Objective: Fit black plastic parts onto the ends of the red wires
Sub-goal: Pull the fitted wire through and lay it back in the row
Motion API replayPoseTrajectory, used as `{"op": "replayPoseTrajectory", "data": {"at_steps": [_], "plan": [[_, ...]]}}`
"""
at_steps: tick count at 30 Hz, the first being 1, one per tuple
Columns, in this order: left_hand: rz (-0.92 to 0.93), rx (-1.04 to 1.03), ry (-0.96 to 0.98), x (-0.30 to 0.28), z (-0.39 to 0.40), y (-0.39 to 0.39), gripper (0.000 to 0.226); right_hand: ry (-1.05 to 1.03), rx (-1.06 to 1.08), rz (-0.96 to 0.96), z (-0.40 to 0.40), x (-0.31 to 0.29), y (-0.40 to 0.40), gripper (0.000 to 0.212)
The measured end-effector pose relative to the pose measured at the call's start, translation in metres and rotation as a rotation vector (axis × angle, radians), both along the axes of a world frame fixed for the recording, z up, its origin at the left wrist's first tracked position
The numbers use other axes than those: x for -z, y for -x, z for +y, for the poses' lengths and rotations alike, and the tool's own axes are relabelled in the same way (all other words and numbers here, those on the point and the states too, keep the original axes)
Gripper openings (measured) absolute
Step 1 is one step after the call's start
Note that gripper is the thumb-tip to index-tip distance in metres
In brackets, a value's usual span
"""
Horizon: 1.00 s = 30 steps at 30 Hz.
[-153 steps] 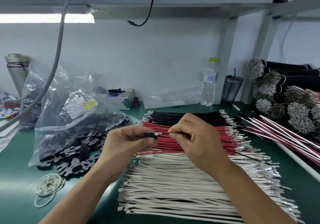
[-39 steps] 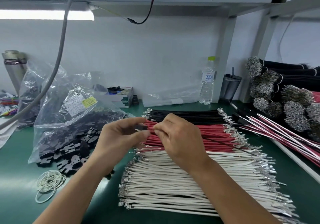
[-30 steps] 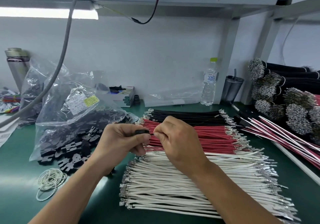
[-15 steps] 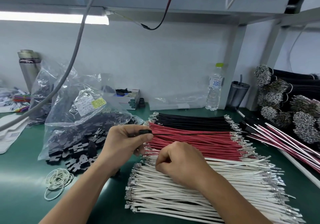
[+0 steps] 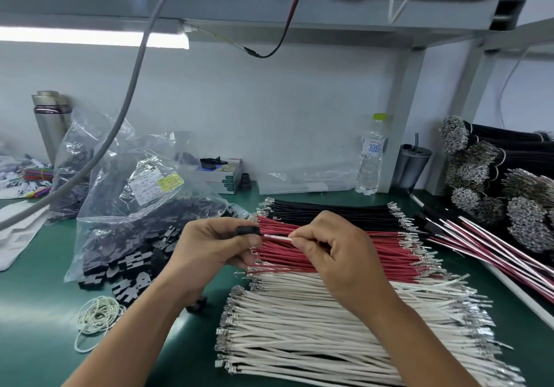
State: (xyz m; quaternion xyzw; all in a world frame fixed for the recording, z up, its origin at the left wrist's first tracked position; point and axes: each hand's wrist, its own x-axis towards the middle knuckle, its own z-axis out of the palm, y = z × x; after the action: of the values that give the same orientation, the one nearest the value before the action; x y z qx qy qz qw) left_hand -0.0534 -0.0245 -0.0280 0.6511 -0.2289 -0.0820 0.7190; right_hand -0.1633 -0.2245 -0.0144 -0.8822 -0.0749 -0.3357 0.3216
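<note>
The right hand (image 5: pixel 338 251) has lifted a white wire (image 5: pixel 277 237) toward the black part (image 5: pixel 248 230).

On my worktop (image 5: pixel 36 341) I count three flat piles of wires: one black (image 5: pixel 329 211), one red (image 5: pixel 389 251), one white (image 5: pixel 314 326). One water bottle (image 5: pixel 371 154), one dark cup (image 5: pixel 412 166), one steel flask (image 5: pixel 49 122), two bags of black parts (image 5: pixel 135 215); loose parts too many to count

Both hands (image 5: pixel 218 245) (image 5: pixel 332 254) in pinch grip
</note>
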Motion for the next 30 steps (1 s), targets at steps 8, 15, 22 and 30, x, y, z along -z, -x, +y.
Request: {"op": "replayPoseTrajectory", "data": {"at_steps": [8,15,22,30], "plan": [[0.032,0.087,0.010,-0.004,0.001,0.004,0.032,0.247,0.108,-0.161,0.011,0.005,-0.003,0.011],[-0.005,0.109,-0.042,-0.008,0.003,0.007,0.030,0.444,0.195,-0.252,0.013,0.003,-0.004,0.017],[-0.041,0.127,-0.137,-0.008,0.007,0.005,0.030,0.422,0.171,-0.254,0.017,0.010,-0.010,0.015],[-0.085,0.146,-0.198,-0.012,0.008,0.009,0.029,0.445,0.191,-0.269,0.022,0.011,-0.010,0.015]]}}
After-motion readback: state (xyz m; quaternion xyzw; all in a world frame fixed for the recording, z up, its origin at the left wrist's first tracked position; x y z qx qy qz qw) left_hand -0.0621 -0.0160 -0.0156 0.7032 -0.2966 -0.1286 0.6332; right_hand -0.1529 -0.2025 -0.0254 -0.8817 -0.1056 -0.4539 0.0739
